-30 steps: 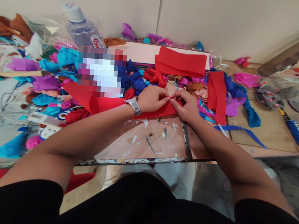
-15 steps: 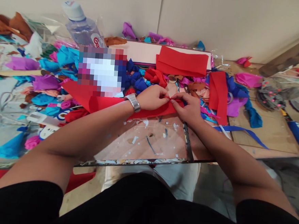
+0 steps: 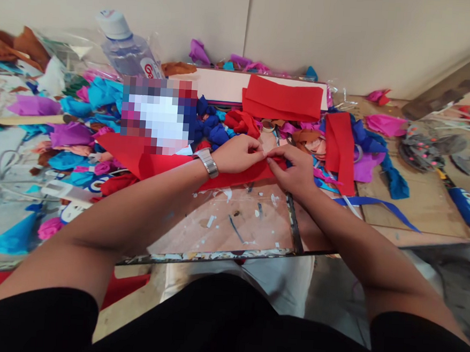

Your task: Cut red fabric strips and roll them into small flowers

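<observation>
A long red crepe paper strip [image 3: 234, 180] lies along the near side of the worktable, passing behind my left forearm. Its upper edge is pinched between the thumb and fingers of my left hand [image 3: 238, 154], which wears a metal watch. Close beside it, with fingertips almost touching, my right hand [image 3: 294, 168] grips the same strip in a pinch. The exact fold between the fingertips is too small to make out. Just beyond the hands sits a roll of tape [image 3: 268, 126] among paper scraps.
Cut red pieces [image 3: 283, 98] lie on a long pale box [image 3: 221, 85], with more red strips [image 3: 340, 151] at right. A capped bottle [image 3: 127, 45] leans behind coloured paper heaps. Grey netting [image 3: 420, 148], a blue ribbon [image 3: 385, 209] and a white plug [image 3: 65, 191] lie around.
Both hands keep their pinch on the red strip, with only a slight shift of the fingertips. The whole view has moved a little.
</observation>
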Motion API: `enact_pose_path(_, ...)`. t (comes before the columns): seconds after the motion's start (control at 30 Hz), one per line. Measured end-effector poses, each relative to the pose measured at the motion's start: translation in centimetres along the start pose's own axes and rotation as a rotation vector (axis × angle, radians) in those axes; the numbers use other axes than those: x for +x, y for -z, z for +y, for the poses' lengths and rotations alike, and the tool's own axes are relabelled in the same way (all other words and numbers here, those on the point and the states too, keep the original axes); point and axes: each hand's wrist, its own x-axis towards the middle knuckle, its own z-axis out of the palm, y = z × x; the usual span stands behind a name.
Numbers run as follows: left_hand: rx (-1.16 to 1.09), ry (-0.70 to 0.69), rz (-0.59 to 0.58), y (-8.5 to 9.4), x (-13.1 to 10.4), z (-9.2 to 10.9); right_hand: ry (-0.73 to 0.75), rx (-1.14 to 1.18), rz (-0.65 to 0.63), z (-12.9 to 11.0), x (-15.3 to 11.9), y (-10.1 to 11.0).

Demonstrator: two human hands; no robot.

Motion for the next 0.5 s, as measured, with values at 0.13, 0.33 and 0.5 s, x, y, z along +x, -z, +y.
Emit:
enact_pose_path(0.13,-0.014,-0.001,0.027,-0.22,0.05,-0.25,-0.035,-0.021,0.000,0.05,0.00,-0.06)
enact_pose_path(0.33,-0.040,0.016,0.057,-0.22,0.11,-0.26,-0.023,-0.034,0.012,0.04,0.00,-0.03)
enact_pose_path(0.5,-0.031,0.023,0.068,-0.31,0.09,-0.27,-0.028,-0.019,0.017,0.01,-0.10,-0.09)
